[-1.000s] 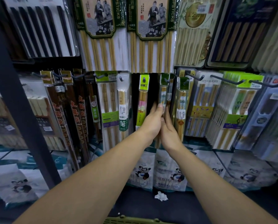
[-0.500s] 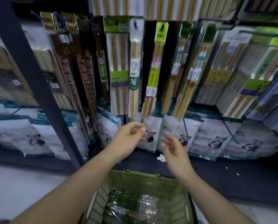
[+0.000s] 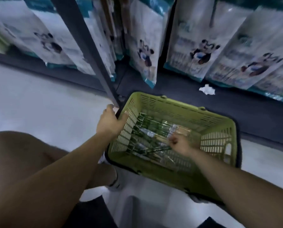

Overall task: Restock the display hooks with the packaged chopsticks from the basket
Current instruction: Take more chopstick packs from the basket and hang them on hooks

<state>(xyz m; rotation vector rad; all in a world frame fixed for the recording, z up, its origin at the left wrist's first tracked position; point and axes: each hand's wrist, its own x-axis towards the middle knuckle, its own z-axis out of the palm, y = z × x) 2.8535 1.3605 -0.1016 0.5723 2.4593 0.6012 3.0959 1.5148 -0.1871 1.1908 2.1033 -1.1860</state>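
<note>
Left hand (image 3: 110,122): we are gripping the left rim of the green basket (image 3: 178,105), thumb inside, fingers outside.
Packaged chopsticks (image 3: 151,129): lying piled in the basket, on the floor.
Right hand (image 3: 180,143): we are reaching into the basket, curling fingers round one pack.
Far right: crumpled paper (image 3: 206,89) lying beside panda bags (image 3: 201,46).

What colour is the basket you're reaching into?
The basket is light green, seen best in the head view.

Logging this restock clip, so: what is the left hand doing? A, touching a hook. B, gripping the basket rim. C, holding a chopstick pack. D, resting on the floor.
B: the left hand grips the basket at its left rim, thumb inside; the right hand is down among the packs.
</note>
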